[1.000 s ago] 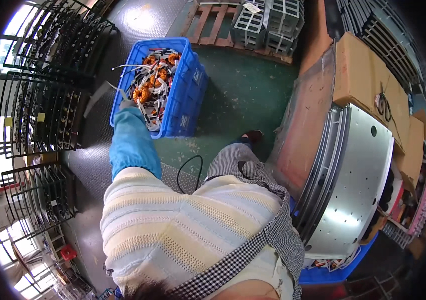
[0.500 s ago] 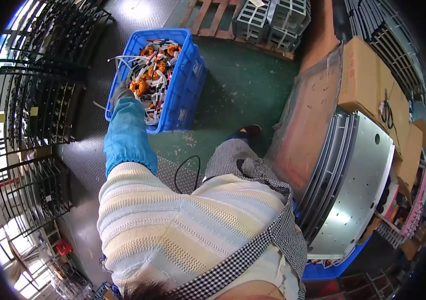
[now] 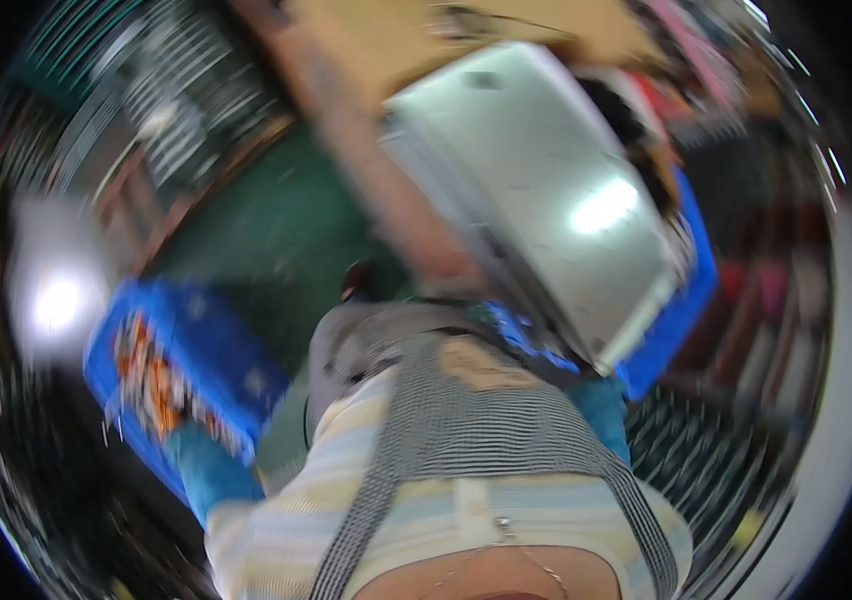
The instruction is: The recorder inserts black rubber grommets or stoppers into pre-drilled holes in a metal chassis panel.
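Motion smears the whole view. At the left, my left arm in a blue sleeve point(image 3: 208, 468) reaches to a blue plastic crate point(image 3: 221, 345). My left hand point(image 3: 170, 428) is at the crate's contents, its fingers too blurred to make out. Inside lie several orange copper-wound coils point(image 3: 146, 375) with white and dark leads. On the right, my other blue sleeve point(image 3: 601, 412) ends beside the lower end of a stack of silver metal panels point(image 3: 546, 190). My right hand is not distinguishable there; the panels' edge and the blur hide it.
Under the panels a second blue crate point(image 3: 668, 325) shows its side. Beyond them are brown cardboard point(image 3: 386, 35) and scissors point(image 3: 466, 22). Grey metal frames point(image 3: 186, 110) stand on a pallet at the far left, past the green floor point(image 3: 266, 215). Dark racks line the lower right.
The view has swung right, so the crate of coils now sits lower left and the panels nearer the middle. My right sleeve has come into view; my left arm still reaches to the crate.
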Action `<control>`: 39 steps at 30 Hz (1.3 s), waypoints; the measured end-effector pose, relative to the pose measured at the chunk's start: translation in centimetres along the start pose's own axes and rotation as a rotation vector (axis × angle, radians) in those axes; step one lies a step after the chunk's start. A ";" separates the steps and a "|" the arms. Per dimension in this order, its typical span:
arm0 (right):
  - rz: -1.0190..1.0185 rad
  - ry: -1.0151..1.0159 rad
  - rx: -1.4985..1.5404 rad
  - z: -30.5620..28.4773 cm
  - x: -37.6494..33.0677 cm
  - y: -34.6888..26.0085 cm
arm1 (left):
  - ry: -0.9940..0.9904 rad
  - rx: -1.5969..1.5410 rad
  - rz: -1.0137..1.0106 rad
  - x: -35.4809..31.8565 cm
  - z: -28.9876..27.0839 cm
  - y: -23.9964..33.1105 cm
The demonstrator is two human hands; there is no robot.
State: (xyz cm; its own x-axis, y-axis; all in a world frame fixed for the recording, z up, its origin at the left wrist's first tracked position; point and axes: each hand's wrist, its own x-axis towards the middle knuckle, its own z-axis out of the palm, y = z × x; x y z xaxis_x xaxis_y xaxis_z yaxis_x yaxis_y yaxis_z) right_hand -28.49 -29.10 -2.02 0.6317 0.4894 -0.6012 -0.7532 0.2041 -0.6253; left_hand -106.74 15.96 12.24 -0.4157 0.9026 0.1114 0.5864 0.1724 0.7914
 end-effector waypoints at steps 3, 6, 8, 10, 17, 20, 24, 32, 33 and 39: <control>-0.290 0.215 0.156 -7.0 -7.1 -5.8 | -0.143 -0.273 0.096 2.8 23.8 12.9; -0.488 0.382 0.296 -12.4 -14.8 -7.1 | -0.222 -0.486 0.119 -10.1 37.0 27.9; -0.562 0.440 0.381 -15.0 -18.6 -6.3 | -0.526 -0.657 0.794 -18.5 40.1 37.8; -0.534 0.777 0.220 -17.3 -18.9 -6.7 | -0.743 -0.670 1.338 -30.5 38.8 48.2; -1.183 0.153 0.311 -6.0 -31.9 -18.6 | -1.274 -0.817 2.317 -72.7 27.1 53.3; -1.336 0.466 0.248 -6.7 -33.8 -20.6 | -1.809 -0.501 2.328 -80.9 23.8 48.9; -1.547 0.632 0.429 -14.8 -37.2 -22.4 | -2.223 -0.630 1.910 -83.5 22.5 46.4; -1.100 1.376 -0.039 -28.2 -33.2 -30.3 | -1.858 -0.572 1.625 -72.5 31.1 51.4; -0.892 1.488 -0.209 -33.2 -31.0 -29.8 | -1.814 -0.481 1.539 -70.5 32.6 51.6; -0.236 1.469 -1.247 -46.1 -15.3 -21.3 | -1.276 -0.223 1.316 -59.3 41.7 53.0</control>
State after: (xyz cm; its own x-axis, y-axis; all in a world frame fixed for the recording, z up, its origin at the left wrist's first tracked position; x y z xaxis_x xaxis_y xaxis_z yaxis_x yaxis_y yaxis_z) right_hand -13.62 -80.05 -2.42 0.8202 -0.5682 0.0667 -0.5286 -0.7973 -0.2913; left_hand -22.06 -12.00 22.50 0.9559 0.1265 0.2652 -0.0791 -0.7584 0.6469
